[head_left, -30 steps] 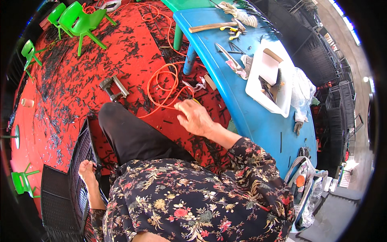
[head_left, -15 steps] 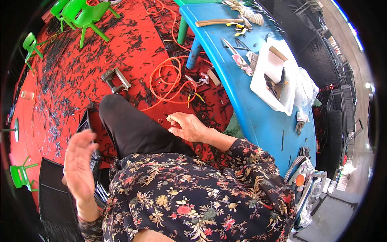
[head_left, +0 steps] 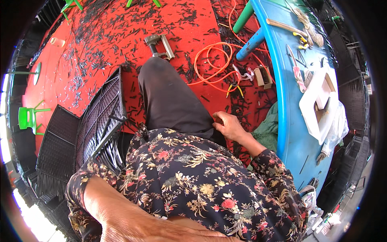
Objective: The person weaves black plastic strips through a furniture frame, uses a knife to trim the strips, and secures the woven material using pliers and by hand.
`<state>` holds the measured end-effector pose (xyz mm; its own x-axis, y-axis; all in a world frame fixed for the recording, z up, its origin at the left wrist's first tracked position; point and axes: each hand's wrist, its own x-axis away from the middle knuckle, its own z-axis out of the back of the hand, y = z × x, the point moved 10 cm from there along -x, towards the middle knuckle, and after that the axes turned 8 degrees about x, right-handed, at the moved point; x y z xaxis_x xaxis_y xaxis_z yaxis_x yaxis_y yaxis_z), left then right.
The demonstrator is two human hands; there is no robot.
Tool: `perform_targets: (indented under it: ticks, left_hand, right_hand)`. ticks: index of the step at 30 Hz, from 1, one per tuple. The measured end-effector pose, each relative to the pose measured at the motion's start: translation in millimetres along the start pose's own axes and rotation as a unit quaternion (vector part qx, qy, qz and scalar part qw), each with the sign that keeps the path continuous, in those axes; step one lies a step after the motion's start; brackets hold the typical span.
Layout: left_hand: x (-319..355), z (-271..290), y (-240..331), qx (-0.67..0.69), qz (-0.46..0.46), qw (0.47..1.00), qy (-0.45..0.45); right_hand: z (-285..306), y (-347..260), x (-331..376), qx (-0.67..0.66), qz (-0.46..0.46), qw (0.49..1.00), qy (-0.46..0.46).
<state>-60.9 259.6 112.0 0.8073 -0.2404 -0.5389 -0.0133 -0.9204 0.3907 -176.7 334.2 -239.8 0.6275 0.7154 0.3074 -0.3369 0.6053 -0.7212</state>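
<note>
My left hand (head_left: 137, 226) is raised close at the lower edge, its back showing and across the front of my floral shirt (head_left: 197, 177). Its fingers run toward the right and are largely cut off by the edge, so their grip cannot be made out. Beside my dark trouser leg (head_left: 169, 92) is my right hand (head_left: 229, 126), loosely bent with thumb and fingers apart and nothing in it. A nail gun (head_left: 160, 46) lies on the red floor beyond my knee. By my left side stands a dark woven wicker panel (head_left: 100, 109) with loose strips at its lower edge.
On my right, a blue table (head_left: 288, 101) carries a white tray (head_left: 308, 101), a hammer (head_left: 286, 27), rope (head_left: 312, 28) and a plastic bag (head_left: 338, 125). An orange hose (head_left: 197, 66) coils on the floor near a small cardboard box (head_left: 263, 77). Black scraps litter the red floor (head_left: 121, 24).
My left hand has swung from beside my left side to the lower edge near my chest. The view has turned left, so the scene sits farther right. My right hand stays by my thigh.
</note>
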Motion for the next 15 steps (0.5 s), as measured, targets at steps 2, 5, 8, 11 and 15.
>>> perform_targets:
  ticks: [2, 5, 8, 11, 15]
  left_hand:
    - [-1, 6, 1, -0.003, -0.018, 1.000, 0.007]
    - [-7, 16, -4, -0.032, 0.011, 0.999, 0.025]
    - [-7, 61, 8, -0.218, 0.062, 0.965, 0.129]
    - [-7, 122, 43, -0.465, 0.114, 0.843, 0.243]
    - [137, 212, 161, -0.736, 0.148, 0.475, 0.458]
  right_hand:
    - [-6, 18, -4, 0.002, -0.051, 0.999, -0.012]
    - [-17, 68, -18, 0.025, -0.090, 0.996, 0.015]
    - [-28, 127, -24, 0.021, -0.128, 0.991, 0.039]
    - [-35, 176, -29, 0.055, -0.184, 0.981, 0.037]
    - [-46, 231, -41, 0.043, -0.255, 0.966, 0.030]
